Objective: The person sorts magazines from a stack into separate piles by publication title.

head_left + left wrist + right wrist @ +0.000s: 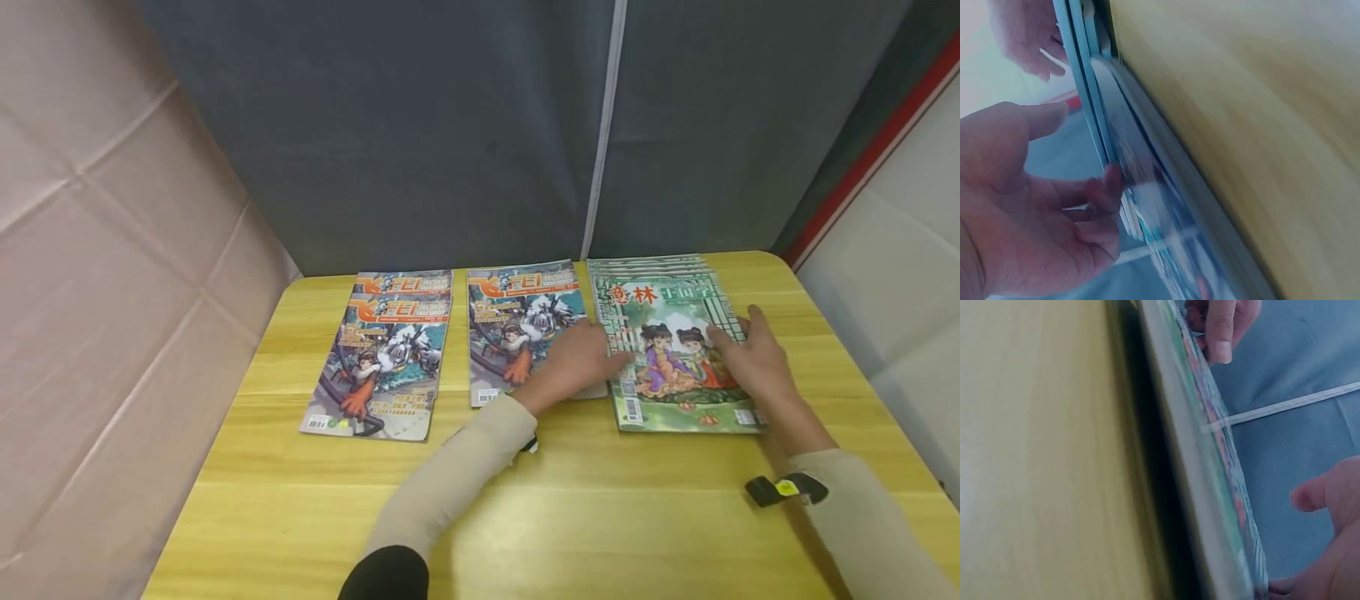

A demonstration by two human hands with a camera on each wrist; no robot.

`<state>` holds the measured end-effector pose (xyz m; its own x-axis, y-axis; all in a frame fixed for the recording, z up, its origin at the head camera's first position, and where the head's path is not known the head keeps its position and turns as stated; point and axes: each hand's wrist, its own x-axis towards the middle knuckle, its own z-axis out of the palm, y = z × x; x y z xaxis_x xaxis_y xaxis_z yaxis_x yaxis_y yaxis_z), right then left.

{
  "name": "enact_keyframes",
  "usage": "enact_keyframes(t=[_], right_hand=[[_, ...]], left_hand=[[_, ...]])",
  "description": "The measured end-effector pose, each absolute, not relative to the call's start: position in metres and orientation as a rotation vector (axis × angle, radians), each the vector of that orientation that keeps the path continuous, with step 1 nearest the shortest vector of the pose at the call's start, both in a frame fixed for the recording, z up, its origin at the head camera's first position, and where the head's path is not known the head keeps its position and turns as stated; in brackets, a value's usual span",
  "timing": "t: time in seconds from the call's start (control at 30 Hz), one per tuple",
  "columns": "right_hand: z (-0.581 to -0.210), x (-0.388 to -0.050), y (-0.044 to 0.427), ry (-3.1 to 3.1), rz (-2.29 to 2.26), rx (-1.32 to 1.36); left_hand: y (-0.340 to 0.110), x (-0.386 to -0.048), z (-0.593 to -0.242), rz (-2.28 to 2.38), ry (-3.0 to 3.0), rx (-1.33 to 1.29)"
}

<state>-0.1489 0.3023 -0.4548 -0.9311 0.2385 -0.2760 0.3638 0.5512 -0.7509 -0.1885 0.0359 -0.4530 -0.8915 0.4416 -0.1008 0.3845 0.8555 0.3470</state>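
Note:
A stack of green magazines [678, 358], its upper edges fanned at the back, lies at the right of the table. My left hand [576, 362] is at the stack's left side, above the right part of a single dark comic magazine [498, 333]. In the left wrist view the fingers of that hand [1035, 206] touch the magazine edges, thumb raised apart. At the stack's right side is my right hand [761, 362], its thumb above the cover. The right wrist view shows this thumb [1313, 492] clear of the cover; the other fingers are mostly hidden.
Two overlapping dark comic magazines [386, 367] lie at the left of the yellow wooden table [570, 508]. A grey curtain [420, 142] hangs behind the table's back edge. Pale padded walls [112, 292] stand on both sides.

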Motion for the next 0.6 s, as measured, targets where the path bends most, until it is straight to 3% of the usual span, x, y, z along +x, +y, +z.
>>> enact_keyframes(t=[0.23,0.6], right_hand=[[-0.455,-0.151,0.279,2.836,-1.405,0.450],[-0.458,-0.138,0.209,2.841,-1.343,-0.131]], left_hand=[[0.008,-0.192,-0.446,0.755,2.848,0.625],[-0.059,-0.193,-0.432,0.870,2.864,0.373]])
